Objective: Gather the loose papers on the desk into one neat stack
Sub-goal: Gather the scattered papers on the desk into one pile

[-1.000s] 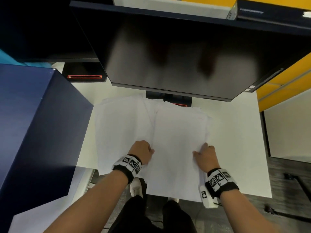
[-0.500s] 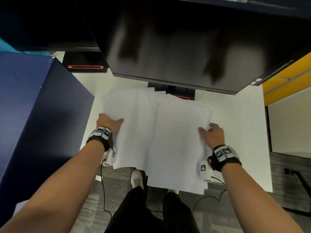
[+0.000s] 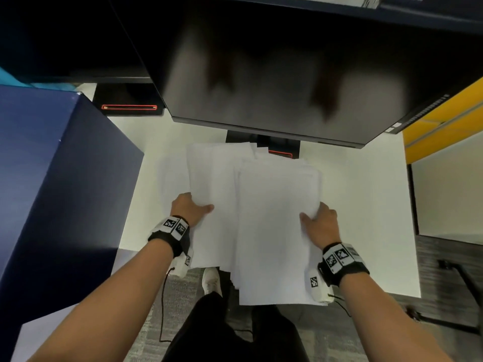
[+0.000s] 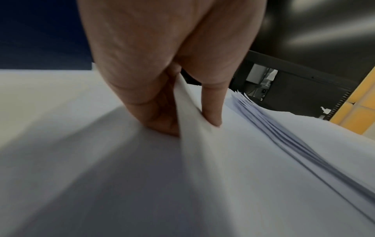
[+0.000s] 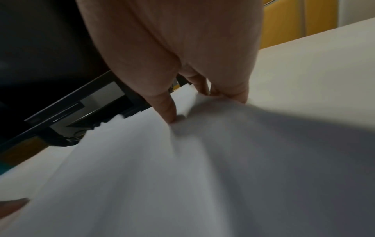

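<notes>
L hand (image 3: 188, 208) pinches papers' (image 3: 264, 215) left edge, thumb on top, fingers (image 4: 162, 112) curled under. R hand (image 3: 319, 226) grips right edge likewise, thumb over, fingers (image 5: 233, 93) beneath. Papers overlap unevenly on desk (image 3: 366, 205), near edge overhanging, below monitor (image 3: 274, 74).

Overhead light, head view bright on the white bench (image 3: 366, 205), dim above it where the monitor (image 3: 274, 74) shows smeared reflections. Wide-angle bending at the edges. Both wrist views motion-blurred; papers (image 4: 263, 160) near the lens soft and grey-shadowed, streaky glare on the monitor behind.
</notes>
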`<state>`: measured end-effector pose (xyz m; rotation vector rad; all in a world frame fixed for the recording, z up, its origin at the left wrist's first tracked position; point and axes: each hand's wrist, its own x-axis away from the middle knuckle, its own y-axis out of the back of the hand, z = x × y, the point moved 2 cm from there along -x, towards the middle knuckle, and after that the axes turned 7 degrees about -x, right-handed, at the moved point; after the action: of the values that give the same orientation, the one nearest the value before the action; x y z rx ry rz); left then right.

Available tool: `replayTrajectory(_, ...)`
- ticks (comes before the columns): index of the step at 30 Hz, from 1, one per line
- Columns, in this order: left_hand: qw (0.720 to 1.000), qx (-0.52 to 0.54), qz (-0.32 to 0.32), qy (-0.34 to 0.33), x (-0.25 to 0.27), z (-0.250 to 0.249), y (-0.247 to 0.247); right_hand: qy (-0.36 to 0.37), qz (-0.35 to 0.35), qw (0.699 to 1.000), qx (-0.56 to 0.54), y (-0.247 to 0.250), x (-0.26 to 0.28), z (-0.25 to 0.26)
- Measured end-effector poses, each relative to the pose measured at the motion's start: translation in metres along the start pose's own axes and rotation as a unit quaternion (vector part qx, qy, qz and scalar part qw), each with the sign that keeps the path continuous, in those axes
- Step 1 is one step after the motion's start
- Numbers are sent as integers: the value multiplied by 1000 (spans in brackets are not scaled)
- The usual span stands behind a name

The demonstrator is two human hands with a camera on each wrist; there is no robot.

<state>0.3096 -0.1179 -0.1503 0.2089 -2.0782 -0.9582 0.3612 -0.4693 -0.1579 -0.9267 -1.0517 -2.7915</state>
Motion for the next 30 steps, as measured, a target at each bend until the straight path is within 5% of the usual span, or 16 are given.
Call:
replayTrajectory(5,998,15,33,-61,11,-33,-14,-10,18,999,-48,-15,-2,7)
replayTrajectory(9,998,-48,19,-37,10,-6,-2,-51,-21,995,-83,8,0,-21)
replayTrajectory(14,981,-144,109,-65,31,8,-18,-24,40,999,-18,-4,18,-30)
replayTrajectory(18,981,-112,129,-94,42,-11,-38,-6,76,997,13,-23,34,-18)
replayTrajectory(23,990,-64,112,-64,44,10,-24,-25,44,996,70,11,39,-24)
replayTrajectory(30,987,-13,151,-56,55,10,-39,-15,143,971,189,-10,52,-19)
